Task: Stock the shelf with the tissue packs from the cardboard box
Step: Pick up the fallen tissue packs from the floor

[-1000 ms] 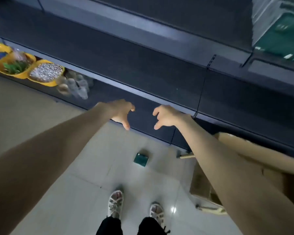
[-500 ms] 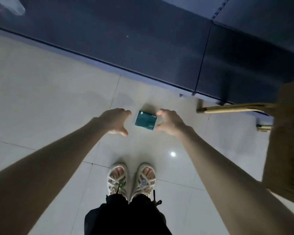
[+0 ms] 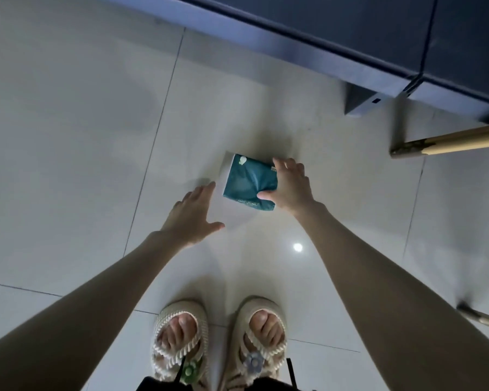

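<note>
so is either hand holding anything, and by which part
The right hand grips the tissue pack by its right end, thumb on top. The left hand is open beside it, holding nothing.

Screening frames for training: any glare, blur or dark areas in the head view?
Head view: dim overall; small glare spot on the floor; pack sharp, print readable; cardboard flap at right edge smeared; arms stretched by the wide-angle lens.

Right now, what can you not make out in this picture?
Head view:
tissue pack: right edge hidden under the right hand; small print too small.
shelf: cut off by the top edge; stock unseen.
wooden stick: cut off by the right edge.
</note>
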{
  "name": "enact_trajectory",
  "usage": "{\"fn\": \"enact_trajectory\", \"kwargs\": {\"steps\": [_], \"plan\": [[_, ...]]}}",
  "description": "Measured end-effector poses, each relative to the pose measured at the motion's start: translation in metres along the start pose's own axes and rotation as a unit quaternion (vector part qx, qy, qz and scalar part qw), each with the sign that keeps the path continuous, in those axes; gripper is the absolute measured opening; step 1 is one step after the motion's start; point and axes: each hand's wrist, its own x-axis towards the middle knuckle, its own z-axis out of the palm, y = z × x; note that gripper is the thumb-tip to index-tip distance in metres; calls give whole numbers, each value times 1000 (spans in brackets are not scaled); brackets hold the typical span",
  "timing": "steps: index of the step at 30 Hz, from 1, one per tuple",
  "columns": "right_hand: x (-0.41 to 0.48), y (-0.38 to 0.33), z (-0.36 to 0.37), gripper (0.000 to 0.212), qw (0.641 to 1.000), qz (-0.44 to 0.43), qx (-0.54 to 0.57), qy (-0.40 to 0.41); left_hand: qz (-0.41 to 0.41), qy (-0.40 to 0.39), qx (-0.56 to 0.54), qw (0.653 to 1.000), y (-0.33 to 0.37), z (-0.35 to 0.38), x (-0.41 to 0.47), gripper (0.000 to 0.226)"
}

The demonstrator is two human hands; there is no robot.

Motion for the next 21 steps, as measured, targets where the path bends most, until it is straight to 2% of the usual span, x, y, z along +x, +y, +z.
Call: {"fn": "enact_trajectory", "kwargs": {"steps": [4, 6, 9, 13, 15, 18, 21], "plan": [[-1, 1, 5, 56, 1000, 15, -8, 9, -11, -4, -20, 1000, -2, 8, -3, 90], [-16, -2, -6, 47, 997, 46, 63, 4, -19, -24, -42, 999, 7, -2, -16, 92], [-63, -17, -48, 38, 974, 90, 206, -3, -21, -21, -96, 995, 34, -38, -55, 91], [-162, -57, -142, 31, 926, 108, 362, 2, -13, 7, -176, 984, 97, -119, -143, 88], [-220, -77, -203, 30, 908, 100, 407, 6, -9, 20, -229, 973, 139, -177, -193, 83], [-309, -103, -304, 28, 886, 77, 456, 27, 14, 39, -300, 953, 208, -268, -269, 68], [-400, -120, -402, 9, 860, 62, 500, 80, 59, 47, -336, 939, 287, -353, -348, 44]]}}
